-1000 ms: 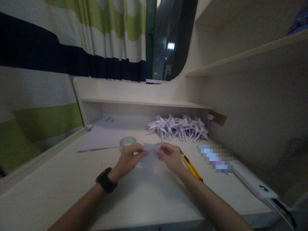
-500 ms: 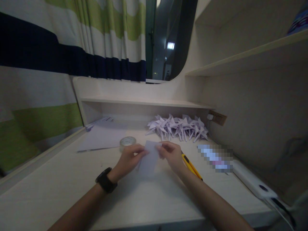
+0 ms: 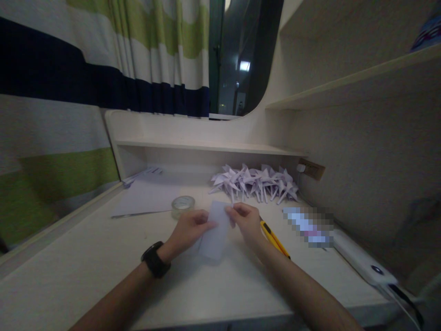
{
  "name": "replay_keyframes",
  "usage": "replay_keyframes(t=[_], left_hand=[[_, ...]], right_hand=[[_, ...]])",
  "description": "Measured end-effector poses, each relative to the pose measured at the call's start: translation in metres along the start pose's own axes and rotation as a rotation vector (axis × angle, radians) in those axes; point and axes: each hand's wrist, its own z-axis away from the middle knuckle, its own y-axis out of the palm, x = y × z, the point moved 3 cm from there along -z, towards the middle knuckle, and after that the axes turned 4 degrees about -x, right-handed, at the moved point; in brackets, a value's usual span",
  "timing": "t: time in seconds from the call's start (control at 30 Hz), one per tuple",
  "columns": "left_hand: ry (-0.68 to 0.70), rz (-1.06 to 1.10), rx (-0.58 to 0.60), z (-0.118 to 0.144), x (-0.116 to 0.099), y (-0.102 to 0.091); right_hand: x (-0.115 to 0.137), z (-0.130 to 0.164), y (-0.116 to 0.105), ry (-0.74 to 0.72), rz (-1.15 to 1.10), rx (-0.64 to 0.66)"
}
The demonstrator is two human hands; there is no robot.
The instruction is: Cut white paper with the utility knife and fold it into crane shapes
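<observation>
Though held, paper slip [image 3: 215, 230] bears nothing.

Dim, soft focus; curved edges, grainy shadows

2 hands [image 3: 188, 230], 1 paper slip [image 3: 215, 232], 1 tape roll [image 3: 183, 205], 1 yellow cutter [image 3: 274, 239], 1 watch [image 3: 155, 260], approx. a dozen-plus folded cranes [image 3: 257, 183]

Pixel-blurred item [image 3: 308, 226] beside knife [image 3: 274, 238]
</observation>
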Motion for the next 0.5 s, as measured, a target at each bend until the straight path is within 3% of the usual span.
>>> replay_keyframes(t=[0.23,0.5], left_hand=[[-0.061,0.036,0.002,0.0000,0.0108,0.0026],[-0.170,0.158,0.069,0.0005,0.0066,0.0048]], right_hand=[[0.0043,-0.0003,0.0016,0.052,-0.074,0.027],[-0.0003,-0.0019,0.0004,0.130,-0.099,-0.015]])
